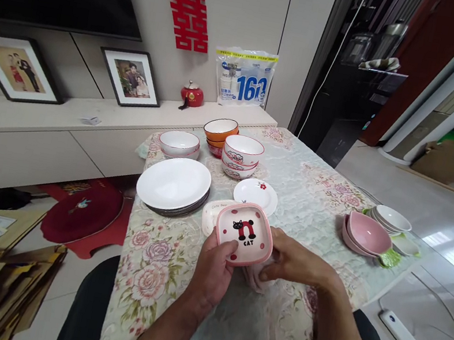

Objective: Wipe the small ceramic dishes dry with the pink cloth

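My left hand (212, 273) grips the near left edge of a small square pink dish (245, 233) with a black cat and the word CAT on it, thumb on its rim. My right hand (296, 261) is closed round the dish's right side and what look like more small pink dishes stacked under it. The dish is held just above the floral tablecloth (158, 263). A similar white square dish (211, 214) lies right behind it on the table.
A stack of white plates (173, 185) lies at left, a small white saucer (256, 194) behind the dish. Bowls (242, 155) stand at the far end, pink bowls (367, 234) and white dishes (392, 218) at right. A power strip (403, 337) lies on the floor.
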Available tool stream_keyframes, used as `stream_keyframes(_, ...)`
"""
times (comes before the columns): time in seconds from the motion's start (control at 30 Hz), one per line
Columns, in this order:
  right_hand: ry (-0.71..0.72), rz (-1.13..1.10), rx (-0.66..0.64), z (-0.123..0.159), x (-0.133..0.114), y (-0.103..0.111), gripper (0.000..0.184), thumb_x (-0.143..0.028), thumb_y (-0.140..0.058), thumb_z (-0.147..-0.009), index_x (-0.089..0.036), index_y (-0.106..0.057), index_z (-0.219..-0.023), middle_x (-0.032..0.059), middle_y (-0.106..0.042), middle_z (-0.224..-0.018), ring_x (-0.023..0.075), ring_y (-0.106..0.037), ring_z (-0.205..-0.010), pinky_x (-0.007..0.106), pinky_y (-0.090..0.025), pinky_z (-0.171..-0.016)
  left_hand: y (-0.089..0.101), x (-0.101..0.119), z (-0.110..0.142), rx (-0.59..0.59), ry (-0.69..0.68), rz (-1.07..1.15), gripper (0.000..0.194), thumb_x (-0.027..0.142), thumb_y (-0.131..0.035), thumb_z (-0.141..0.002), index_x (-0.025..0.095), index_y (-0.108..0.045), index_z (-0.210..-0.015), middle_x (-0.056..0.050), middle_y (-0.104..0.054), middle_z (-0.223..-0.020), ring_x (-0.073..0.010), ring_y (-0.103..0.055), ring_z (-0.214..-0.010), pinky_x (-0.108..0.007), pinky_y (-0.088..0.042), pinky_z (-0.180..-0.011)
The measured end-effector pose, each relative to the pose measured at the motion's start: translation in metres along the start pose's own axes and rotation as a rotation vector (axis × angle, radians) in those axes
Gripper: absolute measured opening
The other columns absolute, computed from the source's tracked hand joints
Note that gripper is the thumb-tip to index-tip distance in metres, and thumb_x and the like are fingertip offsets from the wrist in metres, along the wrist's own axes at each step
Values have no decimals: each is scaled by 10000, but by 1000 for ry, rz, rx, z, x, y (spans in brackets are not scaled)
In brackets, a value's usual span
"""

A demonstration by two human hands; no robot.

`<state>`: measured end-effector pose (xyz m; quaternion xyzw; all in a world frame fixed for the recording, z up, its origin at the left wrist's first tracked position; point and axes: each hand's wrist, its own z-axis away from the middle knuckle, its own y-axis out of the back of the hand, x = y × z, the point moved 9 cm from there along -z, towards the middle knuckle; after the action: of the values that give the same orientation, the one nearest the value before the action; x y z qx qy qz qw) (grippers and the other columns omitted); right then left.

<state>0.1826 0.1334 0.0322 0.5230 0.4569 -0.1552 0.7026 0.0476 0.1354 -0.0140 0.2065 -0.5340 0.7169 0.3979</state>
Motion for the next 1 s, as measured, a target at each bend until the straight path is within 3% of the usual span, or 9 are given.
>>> stream_keyframes(0.1, -82, 49, 58, -10, 8, -13, 294, -144, -660, -726, -230, -746, -993, 19, -735, -1004, 222, -638, -913, 296, -495, -770, -5, 0, 1, -44, -2, -4, 629, 110, -637, -557, 158, -592, -1182, -57, -756, -1018, -244, -696, -974, -361, -546, -853)
stream_keyframes(0.2, -112, 32, 78, -8, 15, -10, 194, -158, -573, -769, -208, -744, -846, -4, -731, -852, 189, -623, -786, 265, -467, -685, -12, -3, 4, -88, 21, -21, 676, 99, -613, -540, 161, -574, -1212, -64, -750, -1056, -256, -683, -1013, -363, -543, -859)
stream_keyframes(0.27, -141, -2, 154, 2, 23, 10, 175, -186, -570, -776, -201, -731, -842, -11, -714, -823, 173, -606, -750, 255, -451, -660, -14, -4, 6, -104, 30, -51, 692, 101, -604, -545, 166, -568, -1232, -62, -746, -1055, -255, -678, -1012, -351, -541, -843)
stream_keyframes(0.37, -319, -17, 449, 33, 43, 58, 136, -267, -606, -780, -177, -693, -832, -6, -650, -708, 149, -552, -636, 245, -392, -566, -15, -4, 8, -114, 17, -107, 706, 80, -602, -558, 188, -568, -1255, -50, -736, -1054, -237, -671, -987, -319, -532, -811)
stream_keyframes(0.5, -303, -177, 717, 65, 39, 93, 247, -400, -690, -765, -180, -664, -875, -12, -598, -690, 129, -497, -587, 244, -350, -524, -19, -12, 11, -179, 47, -167, 644, 40, -596, -583, 189, -607, -1209, -48, -729, -1054, -198, -651, -924, -292, -520, -795)
stream_keyframes(0.6, -257, -194, 663, 65, 24, 88, 252, -416, -681, -781, -189, -650, -885, -15, -583, -711, 128, -482, -591, 248, -341, -523, -24, -25, 15, -239, 135, -176, 602, 43, -622, -597, 179, -625, -1183, -43, -725, -984, -188, -639, -868, -283, -525, -739)
stream_keyframes(0.73, -258, 105, 440, 46, 4, 64, 91, -284, -601, -811, -196, -605, -787, -10, -575, -723, 141, -493, -647, 261, -334, -572, -28, -39, 19, -301, 258, -156, 565, 101, -683, -636, 171, -614, -1193, -64, -716, -970, -218, -651, -833, -338, -558, -686)
stream_keyframes(0.83, -295, 353, 322, 31, -1, 45, 56, -200, -559, -801, -194, -566, -747, 6, -602, -755, 147, -510, -679, 273, -318, -608, -26, -39, 17, -293, 247, -157, 544, 143, -717, -673, 169, -607, -1205, -84, -713, -1030, -226, -662, -872, -345, -564, -715)
stream_keyframes(1.0, -410, 601, 256, 12, -1, 20, 57, -177, -543, -840, -175, -582, -799, 76, -670, -847, 184, -571, -758, 290, -286, -631, -30, -34, 17, -327, 203, -194, 558, 242, -760, -725, 189, -585, -1252, -82, -700, -1095, -213, -683, -863, -324, -560, -728)
